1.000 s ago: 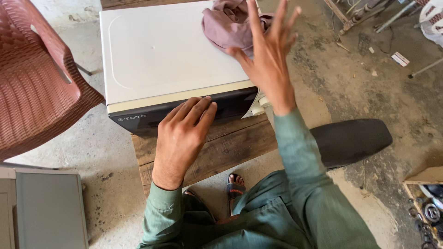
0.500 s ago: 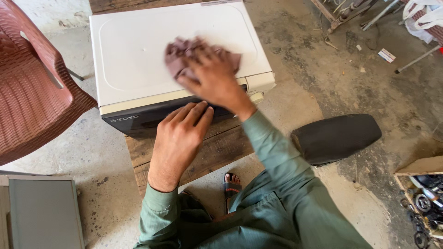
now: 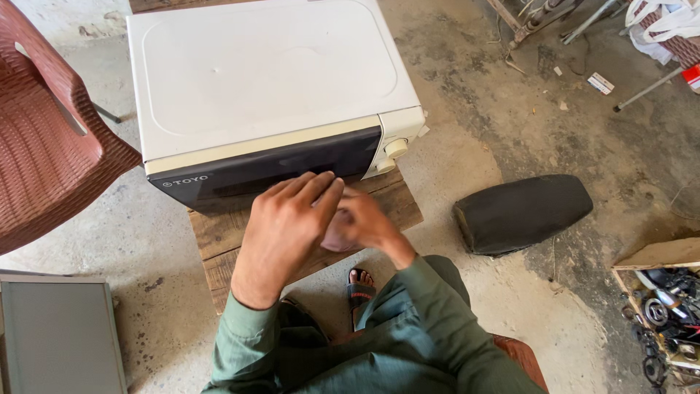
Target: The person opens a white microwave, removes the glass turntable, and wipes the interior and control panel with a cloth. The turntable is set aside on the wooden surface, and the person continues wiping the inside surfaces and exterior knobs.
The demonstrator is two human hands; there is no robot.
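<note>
The right hand [image 3: 364, 222], fingers curled around a bunched mauve cloth [image 3: 334, 235], sits just below the microwave's dark door [image 3: 270, 171], beside the left hand [image 3: 281, 237], whose fingers lie nearly flat and hold nothing.

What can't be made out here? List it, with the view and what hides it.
Head view:
- Pinkish cloth: mostly hidden between the left hand and the blurred right hand.
- Microwave door: lower edge covered by the hands.
- Red chair: cut by the left edge.
- Parts box: cut by the right edge.
</note>
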